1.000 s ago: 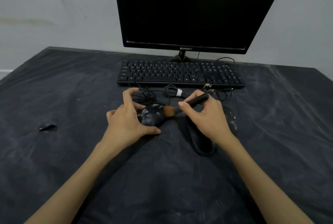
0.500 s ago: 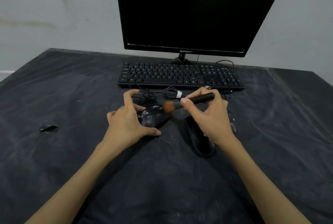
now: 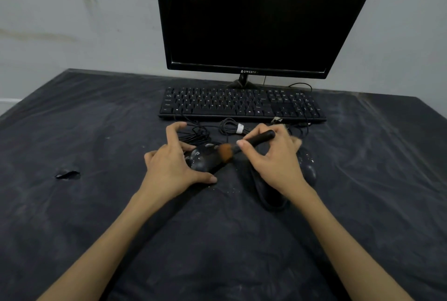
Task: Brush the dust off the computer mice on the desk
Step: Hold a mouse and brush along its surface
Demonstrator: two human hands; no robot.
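Three black mice lie in front of the keyboard. My left hand (image 3: 173, 167) steadies the dusty left mouse (image 3: 205, 159) from its left side, thumb along its near edge. My right hand (image 3: 275, 160) pinches a black-handled brush (image 3: 256, 141); its orange bristles (image 3: 226, 151) rest on that mouse's right side. A second mouse (image 3: 272, 195) lies below my right hand, partly hidden by it. A third, dusty mouse (image 3: 308, 167) peeks out to the right of my wrist.
A black keyboard (image 3: 242, 104) and a dark monitor (image 3: 261, 17) stand behind the mice. Coiled mouse cables (image 3: 229, 127) lie between keyboard and hands. The desk's dark cover (image 3: 96, 204) has a small tear (image 3: 67, 174) at the left. Dust specks dot the cloth near the mice.
The brush lifted up off the left mouse and has come back down onto its right side. My left hand has stayed on the mouse.
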